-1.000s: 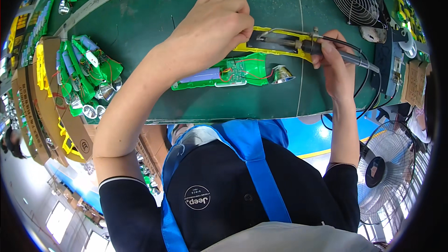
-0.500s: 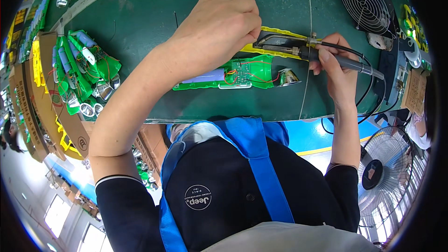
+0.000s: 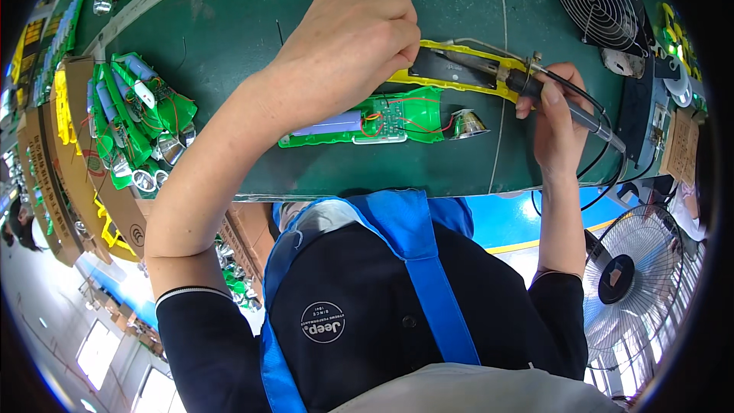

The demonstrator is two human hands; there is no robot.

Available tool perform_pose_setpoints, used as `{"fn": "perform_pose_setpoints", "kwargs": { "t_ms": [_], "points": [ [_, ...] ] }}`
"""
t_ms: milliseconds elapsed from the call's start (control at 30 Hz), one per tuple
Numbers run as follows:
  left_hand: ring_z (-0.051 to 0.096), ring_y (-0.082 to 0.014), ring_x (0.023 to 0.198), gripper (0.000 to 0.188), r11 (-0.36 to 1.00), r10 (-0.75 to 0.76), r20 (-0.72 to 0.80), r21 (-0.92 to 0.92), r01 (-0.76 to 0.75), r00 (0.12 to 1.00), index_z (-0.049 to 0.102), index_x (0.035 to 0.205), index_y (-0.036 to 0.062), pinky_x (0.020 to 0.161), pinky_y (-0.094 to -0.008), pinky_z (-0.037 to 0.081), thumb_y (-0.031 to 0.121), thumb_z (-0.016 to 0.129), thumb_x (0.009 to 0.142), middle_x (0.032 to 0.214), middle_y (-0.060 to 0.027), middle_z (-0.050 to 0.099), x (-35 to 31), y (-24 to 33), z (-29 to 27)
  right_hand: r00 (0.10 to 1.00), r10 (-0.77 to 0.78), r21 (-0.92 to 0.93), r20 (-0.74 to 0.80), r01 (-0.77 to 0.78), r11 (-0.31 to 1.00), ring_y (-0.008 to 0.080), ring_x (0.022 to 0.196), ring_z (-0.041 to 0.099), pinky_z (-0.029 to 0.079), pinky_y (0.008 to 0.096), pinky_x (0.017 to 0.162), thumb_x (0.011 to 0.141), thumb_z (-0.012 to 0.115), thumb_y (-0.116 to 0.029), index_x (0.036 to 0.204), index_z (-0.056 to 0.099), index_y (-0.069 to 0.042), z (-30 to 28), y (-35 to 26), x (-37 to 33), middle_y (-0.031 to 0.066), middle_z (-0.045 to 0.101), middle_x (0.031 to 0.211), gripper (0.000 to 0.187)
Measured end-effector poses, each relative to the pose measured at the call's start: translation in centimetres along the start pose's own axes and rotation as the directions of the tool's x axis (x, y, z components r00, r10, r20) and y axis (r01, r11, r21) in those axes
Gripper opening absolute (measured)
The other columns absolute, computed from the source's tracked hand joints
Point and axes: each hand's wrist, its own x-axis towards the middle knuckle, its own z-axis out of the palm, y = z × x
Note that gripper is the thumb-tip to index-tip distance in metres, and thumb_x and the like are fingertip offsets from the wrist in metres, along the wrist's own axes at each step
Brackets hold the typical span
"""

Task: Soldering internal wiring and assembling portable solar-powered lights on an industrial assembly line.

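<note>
My left hand (image 3: pixel 355 46) is curled closed at the left end of a long yellow plastic flashlight shell (image 3: pixel 498 92); its fingertips are hidden beneath it. Grasped in my right hand (image 3: pixel 562 111) is a soldering iron (image 3: pixel 581 116) with a thin metal feed tube, its tip pointing left over the dark strip inside the shell. Just nearer to me lies an opened green shell half (image 3: pixel 426 116), holding a purple battery cell (image 3: pixel 330 124) and a small circuit board (image 3: pixel 390 120). Red wires run from the board to a silver reflector cup (image 3: pixel 467 124) at its right.
Several green shells with batteries and reflectors (image 3: pixel 141 115) are piled on the left, beside cardboard boxes (image 3: pixel 80 107). A square black fan (image 3: pixel 596 0) stands at the far right. Black cables (image 3: pixel 604 168) loop down near my right wrist. Another fan (image 3: pixel 631 279) is at lower right.
The yellow shell's right end has swung toward me, exposing more of its dark inside. The soldering iron has shifted slightly right and nearer with my right hand. My left hand has moved slightly left.
</note>
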Motion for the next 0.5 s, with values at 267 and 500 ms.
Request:
{"fn": "perform_pose_setpoints", "kwargs": {
  "t_ms": [267, 500],
  "points": [
    [0.053, -0.0179, 0.085, 0.003, 1.0, -0.012, 0.061, 0.023, 0.011, 0.998, 0.061, 0.072, 0.0073, 0.08, -0.0347, 0.034, 0.009, 0.062, 0.074, 0.084, -0.0016, 0.055, 0.4, 0.3, -0.5, 0.986, -0.145, 0.093, -0.079, 0.152, 0.984, 0.0153, 0.067, 0.053, 0.043, 0.0258, 0.063, 0.088, 0.054, -0.025, 0.098, 0.047, 0.001, 0.3, 1.9, -0.6, 0.0111, 0.055, 0.076, 0.028],
    [0.052, -0.0182, 0.086, 0.002, 1.0, -0.008, 0.07, 0.012, 0.007, 0.998, 0.062, 0.073, 0.0075, 0.08, -0.035, 0.033, 0.008, 0.063, 0.073, 0.085, -0.0016, 0.056, 0.5, 0.3, -0.7, 0.982, -0.168, 0.101, -0.083, 0.176, 0.979, 0.0154, 0.068, 0.053, 0.043, 0.0265, 0.063, 0.088, 0.053, -0.023, 0.098, 0.047, 0.001, 0.5, 1.9, -0.7, 0.0117, 0.055, 0.077, 0.027]
  ]
}}
